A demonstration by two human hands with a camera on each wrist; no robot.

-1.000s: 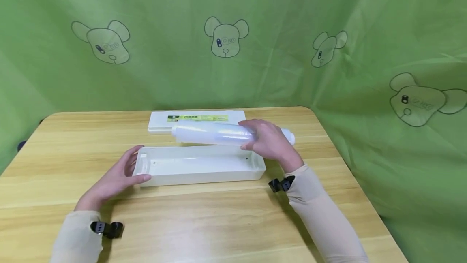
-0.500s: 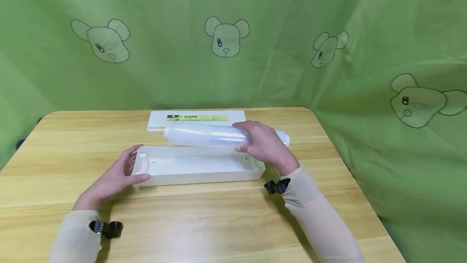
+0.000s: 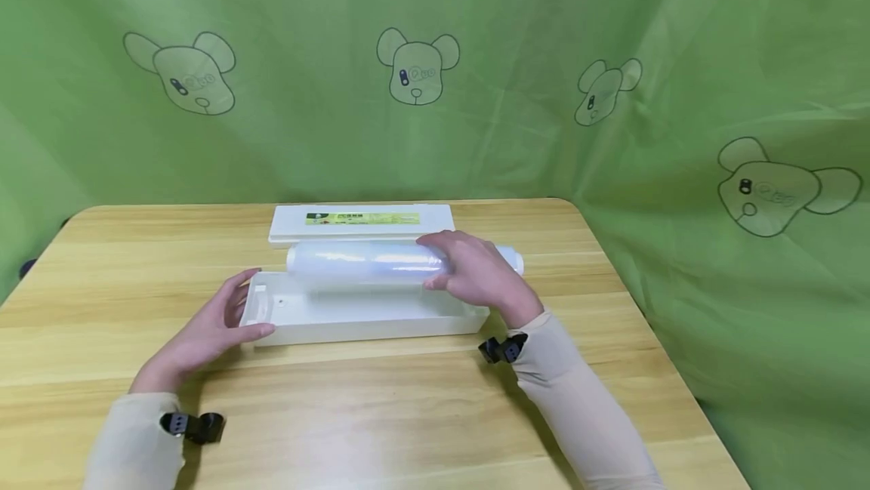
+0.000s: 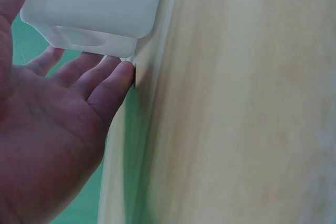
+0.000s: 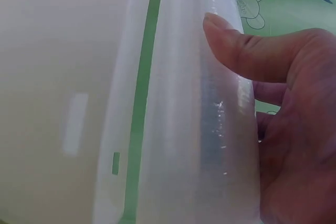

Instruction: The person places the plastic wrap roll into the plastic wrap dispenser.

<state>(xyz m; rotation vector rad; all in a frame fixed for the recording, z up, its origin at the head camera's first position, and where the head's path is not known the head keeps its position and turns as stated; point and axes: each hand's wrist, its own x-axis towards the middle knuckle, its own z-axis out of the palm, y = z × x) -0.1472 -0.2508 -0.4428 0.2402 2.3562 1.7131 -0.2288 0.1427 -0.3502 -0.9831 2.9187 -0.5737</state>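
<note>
A long white open-topped plastic box [image 3: 370, 330] stands on the table. My left hand [image 3: 204, 333] grips its left end, thumb at the front wall and fingers at the back; the left wrist view shows the fingertips against the box's end [image 4: 97, 9]. Over the box's back edge hangs a roll of cling film [image 3: 363, 260], level and roughly parallel to it. My right hand [image 3: 479, 275] holds the roll near its right end, from above. In the right wrist view the thumb lies across the shiny film [image 5: 210, 124], and the other fingers are mostly hidden behind it.
Behind the roll, a flat white lid [image 3: 288, 227] with a yellow-green label lies near the table's far edge. The wooden table [image 3: 353, 414] has rounded far corners. Green curtains [image 3: 306, 135] with bear outlines hang behind it and on the right.
The roll and my right hand have moved left and a little down toward the box, and the roll now overlaps its back edge. My left hand keeps its grip on the box.
</note>
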